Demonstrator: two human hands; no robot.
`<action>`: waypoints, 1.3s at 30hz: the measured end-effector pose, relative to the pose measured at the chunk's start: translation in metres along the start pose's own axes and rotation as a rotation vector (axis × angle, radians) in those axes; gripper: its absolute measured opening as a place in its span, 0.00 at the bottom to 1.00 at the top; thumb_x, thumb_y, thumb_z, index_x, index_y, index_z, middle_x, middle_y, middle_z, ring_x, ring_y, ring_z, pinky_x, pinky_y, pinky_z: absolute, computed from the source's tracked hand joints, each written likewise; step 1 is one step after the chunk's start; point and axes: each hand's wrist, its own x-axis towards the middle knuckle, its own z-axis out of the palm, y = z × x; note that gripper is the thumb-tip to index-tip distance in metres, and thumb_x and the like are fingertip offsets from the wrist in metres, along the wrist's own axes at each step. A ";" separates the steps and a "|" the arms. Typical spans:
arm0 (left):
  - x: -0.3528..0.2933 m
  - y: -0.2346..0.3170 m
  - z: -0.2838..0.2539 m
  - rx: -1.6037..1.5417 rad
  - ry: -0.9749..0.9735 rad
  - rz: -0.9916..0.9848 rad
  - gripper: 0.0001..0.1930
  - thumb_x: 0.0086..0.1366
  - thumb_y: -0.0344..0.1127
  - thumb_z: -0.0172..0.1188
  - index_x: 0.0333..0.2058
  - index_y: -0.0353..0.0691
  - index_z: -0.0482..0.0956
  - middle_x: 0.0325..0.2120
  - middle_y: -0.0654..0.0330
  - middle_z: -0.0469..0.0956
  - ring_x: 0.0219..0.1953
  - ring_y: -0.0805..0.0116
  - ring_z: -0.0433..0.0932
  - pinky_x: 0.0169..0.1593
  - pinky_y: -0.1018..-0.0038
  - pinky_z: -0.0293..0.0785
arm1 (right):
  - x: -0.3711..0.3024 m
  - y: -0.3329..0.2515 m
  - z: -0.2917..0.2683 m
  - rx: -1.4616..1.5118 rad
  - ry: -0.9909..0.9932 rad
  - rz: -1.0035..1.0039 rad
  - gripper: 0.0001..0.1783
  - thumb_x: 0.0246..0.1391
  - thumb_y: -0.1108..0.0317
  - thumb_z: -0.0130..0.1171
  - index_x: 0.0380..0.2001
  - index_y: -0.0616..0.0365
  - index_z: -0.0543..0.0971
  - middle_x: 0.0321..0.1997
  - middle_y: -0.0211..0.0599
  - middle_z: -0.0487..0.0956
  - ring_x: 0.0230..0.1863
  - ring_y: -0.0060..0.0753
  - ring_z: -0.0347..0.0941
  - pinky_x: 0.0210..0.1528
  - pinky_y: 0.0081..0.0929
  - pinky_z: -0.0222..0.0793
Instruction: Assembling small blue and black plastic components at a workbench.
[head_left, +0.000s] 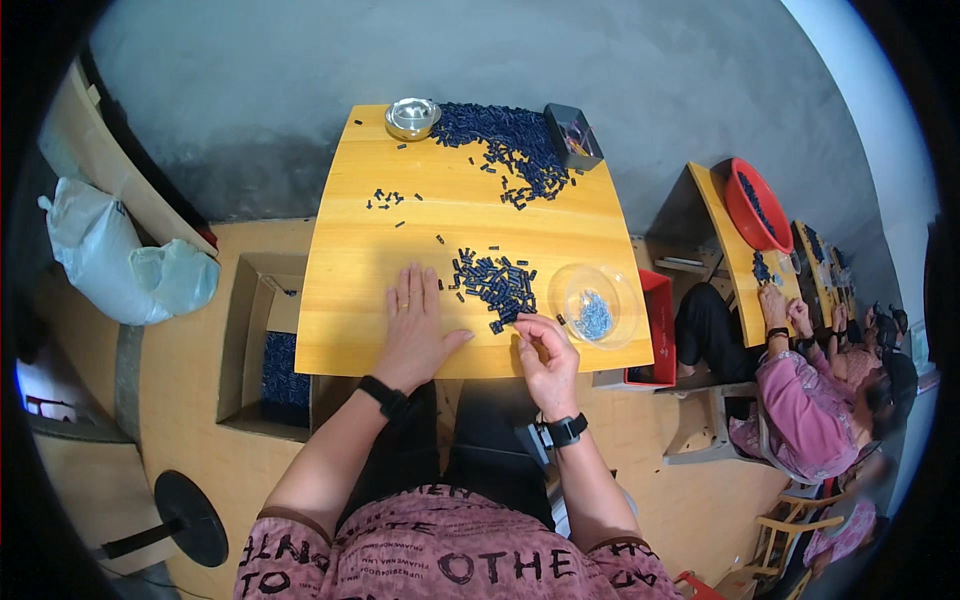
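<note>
My left hand [413, 328] lies flat on the yellow wooden table [350, 270], its fingers stretched out and spread, holding nothing. My right hand [548, 362] is at the near edge of a pile of small dark blue cylinder-shaped pieces [493, 285]. Its thumb and forefinger are curled together in a pinch; whatever is between them is too small to make out. Just right of this hand stands a clear round bowl [630, 300] with small pale blue pieces [594, 316] in it. A few dark pieces [383, 199] are scattered farther back on the left.
A larger heap of dark pieces [500, 140] covers the table's far side, between a metal bowl [408, 122] and a black box [585, 155]. A cardboard box [236, 350] holding more pieces stands left. At right, other people [800, 400] sit near a red basin [740, 215].
</note>
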 end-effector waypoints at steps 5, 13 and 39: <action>0.047 0.002 0.033 0.040 0.115 0.043 0.52 0.64 0.61 0.56 0.67 0.22 0.44 0.68 0.30 0.44 0.72 0.37 0.42 0.71 0.47 0.39 | -0.023 -0.014 -0.014 -0.058 -0.010 0.055 0.12 0.53 0.84 0.56 0.40 0.62 0.81 0.49 0.44 0.80 0.51 0.42 0.78 0.52 0.32 0.73; 0.089 0.013 0.040 -0.185 0.102 0.135 0.46 0.64 0.58 0.58 0.69 0.32 0.50 0.69 0.37 0.47 0.72 0.38 0.43 0.70 0.45 0.41 | -0.029 -0.024 -0.046 -0.186 -0.009 -0.087 0.11 0.51 0.84 0.58 0.38 0.63 0.81 0.47 0.45 0.81 0.49 0.46 0.78 0.52 0.33 0.73; 0.034 0.068 0.013 0.146 -0.097 0.540 0.39 0.57 0.57 0.63 0.63 0.42 0.67 0.69 0.50 0.54 0.73 0.52 0.44 0.70 0.41 0.35 | 0.072 0.019 -0.117 -0.680 -0.221 -0.071 0.05 0.42 0.77 0.61 0.26 0.60 0.83 0.30 0.50 0.80 0.35 0.53 0.79 0.40 0.42 0.75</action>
